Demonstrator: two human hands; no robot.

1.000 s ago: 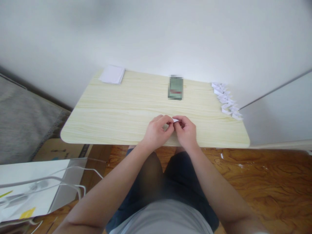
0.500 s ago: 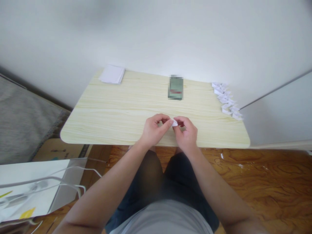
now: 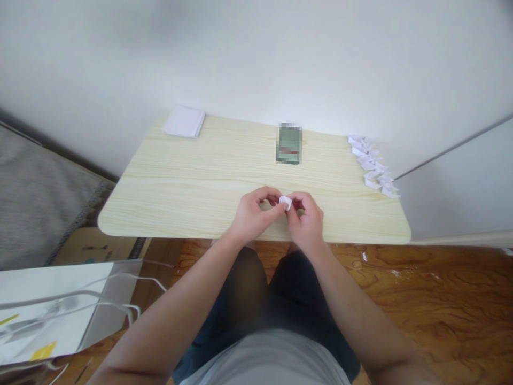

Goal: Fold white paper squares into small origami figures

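Observation:
Both hands meet over the near edge of the pale wooden table (image 3: 188, 187). My left hand (image 3: 254, 215) and my right hand (image 3: 308, 218) pinch a small folded piece of white paper (image 3: 286, 202) between their fingertips, just above the tabletop. The fingers of both hands are curled around it, and most of the paper is hidden by them.
A stack of white paper squares (image 3: 183, 122) lies at the far left corner. A dark blurred card or phone (image 3: 288, 143) lies at the far middle. Several small folded white paper pieces (image 3: 374, 167) line the right edge. A white paper bag (image 3: 52, 310) stands on the floor at left.
The paper piece has been turned and folded smaller between the fingertips. Both hands stay in the same spot, with only the fingers shifting.

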